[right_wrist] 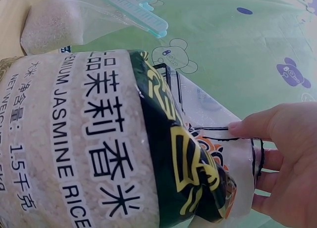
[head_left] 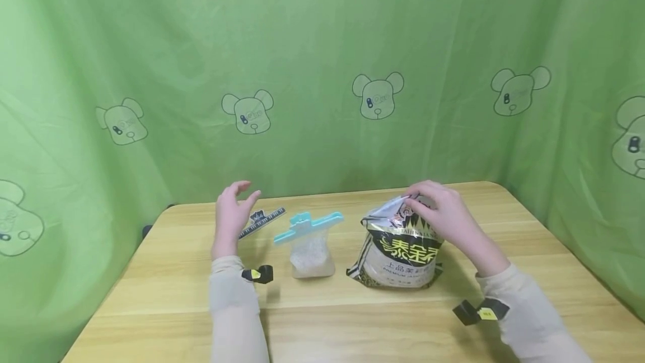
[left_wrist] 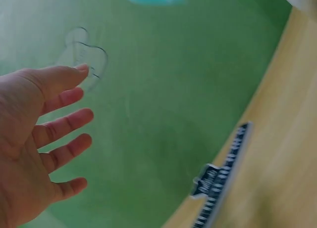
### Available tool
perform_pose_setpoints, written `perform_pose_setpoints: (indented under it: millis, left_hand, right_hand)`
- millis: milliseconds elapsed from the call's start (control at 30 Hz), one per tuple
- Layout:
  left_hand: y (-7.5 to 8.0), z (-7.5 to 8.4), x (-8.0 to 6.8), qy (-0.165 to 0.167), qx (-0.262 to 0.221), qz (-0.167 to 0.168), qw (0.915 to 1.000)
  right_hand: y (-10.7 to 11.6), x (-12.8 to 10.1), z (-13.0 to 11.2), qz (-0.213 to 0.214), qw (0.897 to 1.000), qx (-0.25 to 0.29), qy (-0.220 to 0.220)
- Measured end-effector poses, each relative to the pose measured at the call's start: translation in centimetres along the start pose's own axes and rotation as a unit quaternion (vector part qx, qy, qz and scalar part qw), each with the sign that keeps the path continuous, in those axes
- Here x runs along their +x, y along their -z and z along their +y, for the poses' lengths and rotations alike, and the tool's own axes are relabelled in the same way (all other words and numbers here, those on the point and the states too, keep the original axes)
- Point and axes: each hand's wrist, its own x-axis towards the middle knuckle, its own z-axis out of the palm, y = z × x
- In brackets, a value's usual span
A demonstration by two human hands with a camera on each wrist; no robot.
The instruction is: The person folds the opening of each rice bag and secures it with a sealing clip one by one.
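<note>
A plump bag of jasmine rice [head_left: 400, 256] stands on the table, its printed top folded over. My right hand [head_left: 443, 212] pinches that top, thumb on the near face and fingers behind, as the right wrist view shows at the bag's silvery upper edge [right_wrist: 213, 109]. My left hand [head_left: 233, 214] is raised at the left, fingers spread and holding nothing. Beside it lies a black clip with a piano-key pattern [head_left: 263, 222], also in the left wrist view. Between the hands stands a small clear bag of rice [head_left: 311, 256], its top held by a turquoise sealing clip [head_left: 308, 227].
The wooden table [head_left: 166, 296] has rounded back corners. Behind it and at both sides hangs a green curtain [head_left: 312, 32] printed with bear heads. A black wrist camera [head_left: 258, 274] sits on the left sleeve and another camera [head_left: 481, 311] on the right.
</note>
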Motion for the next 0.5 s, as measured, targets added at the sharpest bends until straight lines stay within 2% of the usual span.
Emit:
perform_pose_setpoints:
  millis: [200,500]
  left_hand:
    - [-1.5,-2.2,0.1,0.017,-0.019,0.008,0.9996]
    - [-2.9,-5.5,-0.2,0.065,-0.023,-0.04,0.9968]
  right_hand:
    - [-0.1,0.0,0.1,-0.001,1.0,0.003,-0.004]
    - [-0.1,0.0,0.1,0.0,1.0,0.003,-0.002]
